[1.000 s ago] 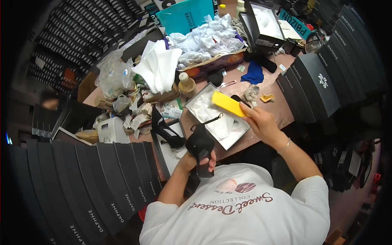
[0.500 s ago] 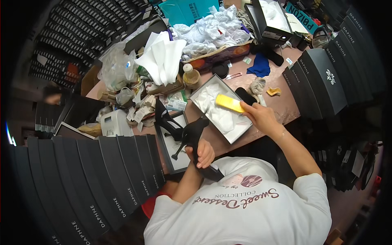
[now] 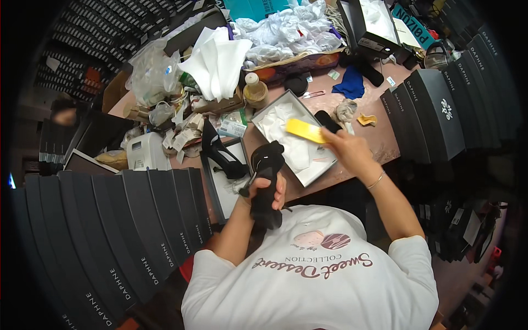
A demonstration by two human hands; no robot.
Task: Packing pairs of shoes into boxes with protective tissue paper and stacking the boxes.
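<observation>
The fingers (image 3: pixel 280 187) of the left hand (image 3: pixel 256 190) are clamped around a black shoe (image 3: pixel 268 159). The held shoe is near the front edge of the tabletop (image 3: pixel 380 118), in front of the white shirt (image 3: pixel 308 275). The fingers of the right hand (image 3: pixel 352 149) pinch 1 end of a yellow block (image 3: pixel 302 130). The block is positioned above an open grey box (image 3: pixel 322 175) lined with white paper (image 3: pixel 300 157); contact with the paper cannot be determined.

A 2nd black shoe (image 3: pixel 221 155), high-heeled, lies in a shallow grey tray (image 3: pixel 210 190) left of the held shoe. A bottle (image 3: pixel 256 92) stands behind the open box. A blue cloth (image 3: pixel 348 83) and a crumpled rag (image 3: pixel 345 110) lie to its right rear. Dark shoe boxes (image 3: pixel 82 236) form a row at the left; further boxes (image 3: pixel 423 118) stand at the right.
</observation>
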